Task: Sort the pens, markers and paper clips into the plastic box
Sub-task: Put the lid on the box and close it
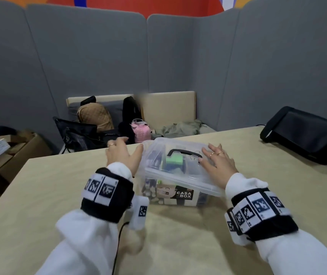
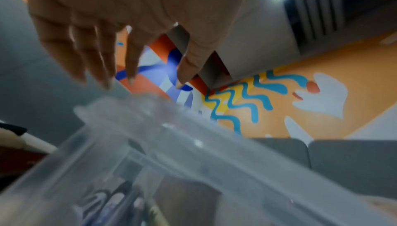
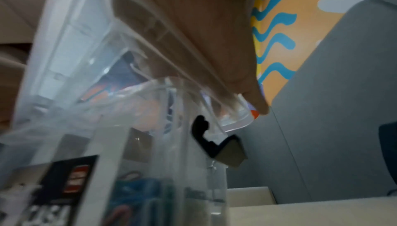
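In the middle of the frame, the right hand [image 1: 219,162] lies flat on the clear lid [image 1: 175,169] of the plastic box [image 1: 178,196], while the left hand [image 1: 122,154] floats beside it, fingers spread, holding nothing.

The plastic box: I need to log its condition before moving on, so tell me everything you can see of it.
The plastic box is clear, see-through plastic, standing upright on the tan table. Its clear lid is on and carries a black handle. A label on the front reads CASA BOX. Blurred items, one green, show through the lid. The right hand rests flat on the lid; the left hand is open at the left edge, contact unclear.
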The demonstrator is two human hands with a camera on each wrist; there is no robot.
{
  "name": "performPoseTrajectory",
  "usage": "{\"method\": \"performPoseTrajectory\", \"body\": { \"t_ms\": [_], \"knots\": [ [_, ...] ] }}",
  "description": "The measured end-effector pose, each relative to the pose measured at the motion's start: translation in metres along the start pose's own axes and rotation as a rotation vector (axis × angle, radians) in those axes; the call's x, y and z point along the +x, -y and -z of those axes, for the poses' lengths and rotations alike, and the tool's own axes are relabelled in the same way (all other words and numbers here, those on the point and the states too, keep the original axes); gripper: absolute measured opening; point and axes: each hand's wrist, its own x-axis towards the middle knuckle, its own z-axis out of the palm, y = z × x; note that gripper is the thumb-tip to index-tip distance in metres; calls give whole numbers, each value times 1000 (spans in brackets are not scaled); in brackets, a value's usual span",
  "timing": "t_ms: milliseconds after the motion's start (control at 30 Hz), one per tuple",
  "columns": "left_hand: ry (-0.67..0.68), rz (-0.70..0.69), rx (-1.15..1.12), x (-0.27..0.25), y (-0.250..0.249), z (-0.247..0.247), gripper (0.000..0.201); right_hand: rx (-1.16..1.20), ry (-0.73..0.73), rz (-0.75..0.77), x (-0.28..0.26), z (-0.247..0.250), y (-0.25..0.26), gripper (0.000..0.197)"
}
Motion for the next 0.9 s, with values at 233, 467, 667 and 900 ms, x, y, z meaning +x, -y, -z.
{"method": "performPoseTrajectory", "body": {
  "t_ms": [233, 467, 667, 900],
  "knots": [
    [453, -63, 274, 33, -10, -38, 51, -24, 179, 159, 35, 13, -3, 48],
    [333, 42, 293, 38, 7, -41, 34, 105, 148, 193, 54, -1, 5, 39],
    [361, 55, 179, 38, -11, -56, 36, 197, -34, 45, 42, -1, -9, 50],
    [528, 116, 234, 31, -39, -80, 49, 323, -122, -627, 22, 19, -31, 62]
  ]
}}
